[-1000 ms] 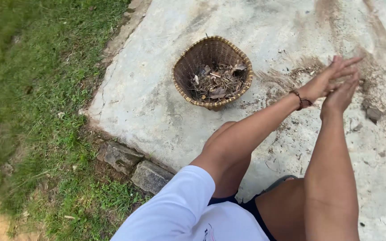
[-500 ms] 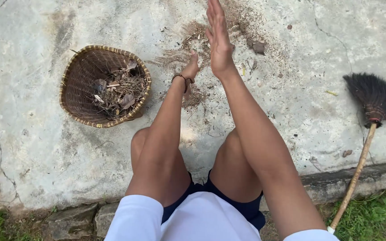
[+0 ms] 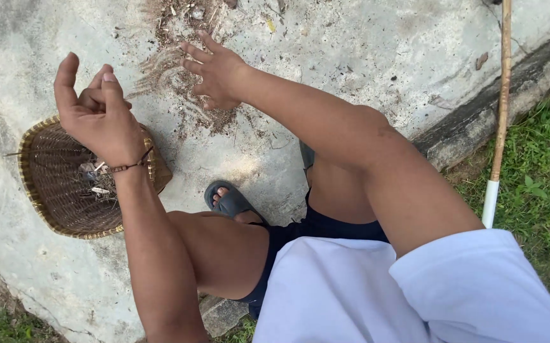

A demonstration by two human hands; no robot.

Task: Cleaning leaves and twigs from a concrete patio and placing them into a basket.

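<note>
Over the concrete slab (image 3: 364,44) a person crouches, both bare arms stretched out in front of the knees. Their left hand (image 3: 94,114) is raised above the near rim of a round woven basket (image 3: 52,190), which sits on the concrete at the left; the fingers (image 3: 66,73) are loosely curled, with the forefinger sticking up, and they hold nothing. A thin dark cord bracelet (image 3: 129,166) circles that wrist. Inside the basket lie a few dry leaves and twigs (image 3: 94,181), partly hidden by the wrist. The right hand (image 3: 217,73) hovers palm down, fingers spread apart and empty, just above a smear of dirt and dry litter (image 3: 179,63) scattered across the slab. Between the arms, one foot in a grey sandal (image 3: 227,200) is planted flat on the concrete. Off to the right a long wooden stick with a white tip (image 3: 498,127) lies across the slab's stone edge (image 3: 478,121) and onto the grass (image 3: 542,171).
</note>
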